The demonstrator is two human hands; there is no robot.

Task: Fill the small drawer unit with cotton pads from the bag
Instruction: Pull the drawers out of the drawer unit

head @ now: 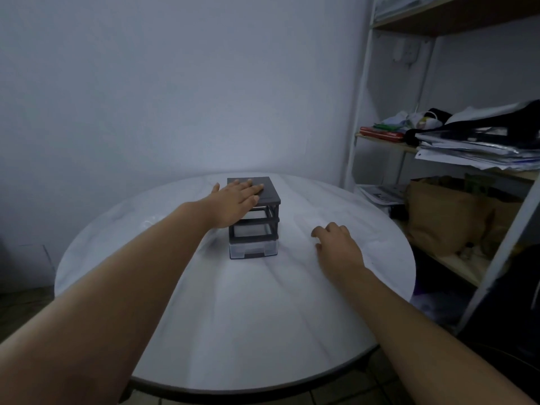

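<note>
Near edge of the round table [233, 331], 6 o'clock: both forearms enter here and the surface between them is bare.

The right hand [339, 249] rests on the tabletop at 4 o'clock from the small drawer unit [253, 232], near it but not touching. Its fingers are loosely curled, slightly apart, and hold nothing.

The small drawer unit stands upright at table centre. The bottom drawer [252, 248] is seated and closed. The two upper bays appear open-fronted; whether drawers sit in them cannot be confirmed.

The left hand [233, 203] lies flat on the unit's top panel from 9 o'clock, fingers straight and close together, pressing down.

Step in hand, as judged: steadying the unit before a drawer is opened. No cotton pads are visible, and their bag cannot be identified on the table. The next move calls for the right hand to pull a drawer toward 6 o'clock while the left hand braces.

Clearance: open surface at 6 o'clock; the table rim is close at 12 o'clock against the wall [175, 83]. The shelf rack [362, 112] crowds 2 to 3 o'clock.
</note>
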